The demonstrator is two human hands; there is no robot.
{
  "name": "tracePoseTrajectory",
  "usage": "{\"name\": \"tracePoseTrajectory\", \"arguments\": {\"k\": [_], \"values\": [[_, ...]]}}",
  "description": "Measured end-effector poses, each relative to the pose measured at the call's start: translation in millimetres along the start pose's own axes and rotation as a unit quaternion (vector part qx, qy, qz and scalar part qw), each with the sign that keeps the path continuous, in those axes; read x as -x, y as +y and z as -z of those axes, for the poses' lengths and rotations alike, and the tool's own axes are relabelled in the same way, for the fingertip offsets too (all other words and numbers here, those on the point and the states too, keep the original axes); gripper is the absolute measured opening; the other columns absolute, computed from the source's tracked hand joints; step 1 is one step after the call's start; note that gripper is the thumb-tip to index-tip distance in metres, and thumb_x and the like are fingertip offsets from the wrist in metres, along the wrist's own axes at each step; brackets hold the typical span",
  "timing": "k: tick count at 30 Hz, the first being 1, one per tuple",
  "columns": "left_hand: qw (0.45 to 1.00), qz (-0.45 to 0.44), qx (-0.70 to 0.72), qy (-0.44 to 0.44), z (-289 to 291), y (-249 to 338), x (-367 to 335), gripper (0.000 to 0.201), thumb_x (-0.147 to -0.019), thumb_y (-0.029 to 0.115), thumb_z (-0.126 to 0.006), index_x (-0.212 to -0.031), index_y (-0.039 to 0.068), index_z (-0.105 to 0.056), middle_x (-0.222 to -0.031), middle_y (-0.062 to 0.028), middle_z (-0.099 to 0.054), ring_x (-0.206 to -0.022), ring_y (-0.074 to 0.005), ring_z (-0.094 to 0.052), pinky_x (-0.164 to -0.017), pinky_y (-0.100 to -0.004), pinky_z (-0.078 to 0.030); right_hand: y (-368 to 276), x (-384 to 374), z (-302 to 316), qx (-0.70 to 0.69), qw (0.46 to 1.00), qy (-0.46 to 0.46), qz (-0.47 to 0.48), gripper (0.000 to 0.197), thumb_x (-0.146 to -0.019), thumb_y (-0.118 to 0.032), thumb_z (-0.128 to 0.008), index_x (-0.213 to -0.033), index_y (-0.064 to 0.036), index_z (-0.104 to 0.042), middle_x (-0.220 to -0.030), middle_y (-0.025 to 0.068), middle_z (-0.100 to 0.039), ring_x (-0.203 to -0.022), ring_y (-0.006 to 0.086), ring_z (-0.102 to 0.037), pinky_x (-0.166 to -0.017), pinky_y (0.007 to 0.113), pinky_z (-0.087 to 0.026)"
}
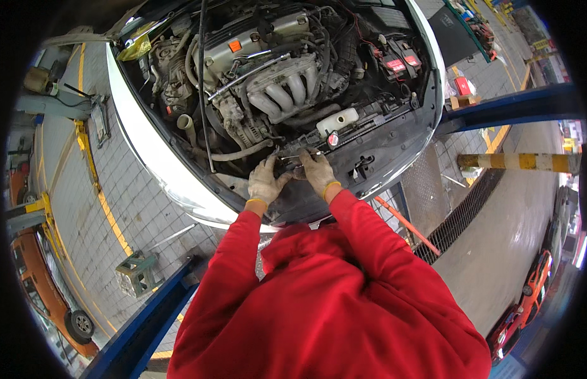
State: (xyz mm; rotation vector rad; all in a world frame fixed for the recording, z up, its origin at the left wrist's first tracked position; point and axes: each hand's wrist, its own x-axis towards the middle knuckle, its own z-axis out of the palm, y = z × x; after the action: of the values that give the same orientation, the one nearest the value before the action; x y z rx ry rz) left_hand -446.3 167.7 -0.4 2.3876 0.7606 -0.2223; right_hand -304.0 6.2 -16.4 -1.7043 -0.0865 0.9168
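Your left hand is gloved, fingers spread flat on the dark front panel, gripping nothing. Your right hand is just beside it, curled around a thin metal tool; how firm the grip is, hard to tell. The tool tip sits just beyond both hands, at the panel edge. Risk: with gloves and a thin shaft, a slip could drop it into the gap below your hands. Just past the right hand, a red-capped filler and white tank could get jabbed. Past the left, a hose could snag. Farther on, the manifold has hard edges, so watch your knuckles.
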Motion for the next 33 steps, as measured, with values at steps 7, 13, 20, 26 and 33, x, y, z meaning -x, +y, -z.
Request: {"name": "tracePoseTrajectory", "arguments": {"k": [7,13,20,26,33], "values": [[0.992,0.024,-0.095,0.077,-18.7,7.7,-8.1,0.082,-0.1,0.065,-0.081,-0.162,0.016,-0.062,-0.145,-0.0194,-0.073,-0.132,-0.0391,-0.073,-0.109,-0.0527,-0.057,16.3,-48.1,5.3,0.355,0.925,-0.056,0.124,0.035,-0.123,-0.025,-0.058,-0.151,-0.0051,-0.066,-0.134,0.0157,-0.075,-0.117,0.0276,-0.08,-0.096,0.037,-0.071],[0.994,0.027,-0.06,0.089,-18.1,7.7,-11.1,0.068,-0.1,0.063,-0.081,-0.149,0.018,-0.071,-0.143,-0.019,-0.073,-0.129,-0.0416,-0.073,-0.107,-0.0547,-0.058,-8.9,-64.5,4.0,-0.038,0.977,-0.067,-0.198,0.045,-0.121,-0.034,-0.059,-0.139,0.0054,-0.071,-0.117,0.017,-0.082,-0.111,0.0312,-0.081,-0.101,0.041,-0.064],[0.995,0.02,-0.041,0.086,-16.5,4.7,-11.4,0.064,-0.1,0.061,-0.081,-0.146,0.017,-0.073,-0.137,-0.0137,-0.078,-0.123,-0.0403,-0.074,-0.106,-0.0525,-0.057,3.2,-67.7,6.1,-0.241,0.927,-0.07,-0.277,0.034,-0.122,-0.033,-0.059,-0.132,-0.0025,-0.072,-0.108,0.0129,-0.081,-0.089,0.0313,-0.082,-0.085,0.048,-0.074],[0.994,0.0,-0.028,0.103,-22.7,-3.0,-11.3,0.057,-0.102,0.055,-0.079,-0.144,0.018,-0.075,-0.13,-0.0108,-0.081,-0.122,-0.0375,-0.074,-0.103,-0.0511,-0.057,-22.6,-34.4,-7.6,-0.048,0.99,-0.039,-0.125,0.034,-0.119,-0.036,-0.065,-0.13,-0.0049,-0.073,-0.106,0.0166,-0.079,-0.09,0.0341,-0.081,-0.086,0.049,-0.071],[0.996,-0.019,-0.012,0.092,-32.0,-19.0,-10.9,0.057,-0.096,0.034,-0.08,-0.151,0.023,-0.07,-0.13,-0.0096,-0.08,-0.12,-0.0358,-0.076,-0.102,-0.0497,-0.058,-32.1,28.9,-57.2,0.375,0.898,-0.095,0.208,0.031,-0.108,-0.036,-0.076,-0.13,-0.014,-0.077,-0.124,0.0268,-0.077,-0.114,0.0462,-0.074,-0.099,0.055,-0.061]]}}
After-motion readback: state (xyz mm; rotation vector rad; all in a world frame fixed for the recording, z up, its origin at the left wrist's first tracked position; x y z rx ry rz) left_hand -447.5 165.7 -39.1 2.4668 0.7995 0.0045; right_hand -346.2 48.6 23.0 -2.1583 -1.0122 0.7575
